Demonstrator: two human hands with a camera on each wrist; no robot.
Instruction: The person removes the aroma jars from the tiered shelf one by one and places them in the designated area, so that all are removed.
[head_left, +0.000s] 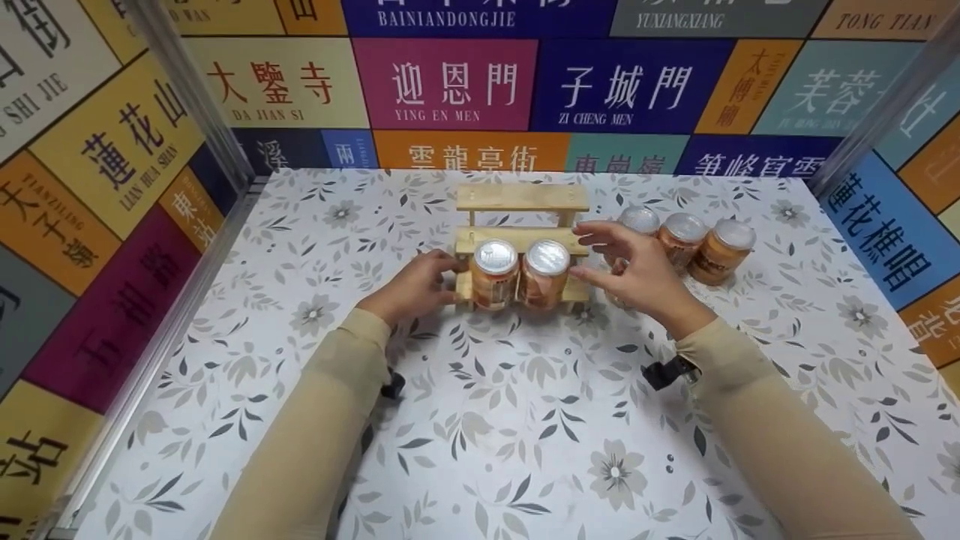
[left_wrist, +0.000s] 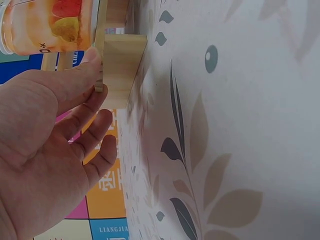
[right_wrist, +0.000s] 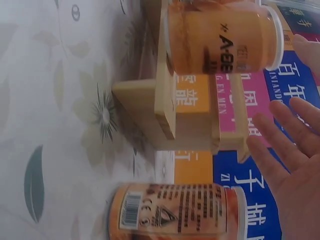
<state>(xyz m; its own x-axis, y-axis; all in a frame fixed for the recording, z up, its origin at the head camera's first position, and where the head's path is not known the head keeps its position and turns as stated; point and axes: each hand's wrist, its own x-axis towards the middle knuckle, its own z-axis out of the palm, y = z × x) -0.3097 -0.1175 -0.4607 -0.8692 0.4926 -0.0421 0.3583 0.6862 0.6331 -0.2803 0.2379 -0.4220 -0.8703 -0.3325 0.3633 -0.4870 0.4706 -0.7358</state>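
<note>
A small tiered wooden rack (head_left: pixel 523 197) stands on the table, with two clear-lidded cans, a left can (head_left: pixel 495 279) and a right can (head_left: pixel 545 277), side by side on its lowest step. At the rack's left end, my left hand (head_left: pixel 421 283) pinches the edge of that step (left_wrist: pixel 99 75) between thumb and index finger, the other fingers loosely bent. My right hand (head_left: pixel 637 274) hovers just right of the right can, fingers spread and apart from it. In the right wrist view, this orange-labelled can (right_wrist: pixel 220 42) stands on the step near my relaxed fingers.
Several more cans stand right of the rack, partly behind my right hand, among them a middle can (head_left: pixel 684 236) and a rightmost can (head_left: pixel 721 255). A floral cloth (head_left: pixel 480 420) covers the table. Panels with large lettering (head_left: pixel 450 82) wall in its back and sides.
</note>
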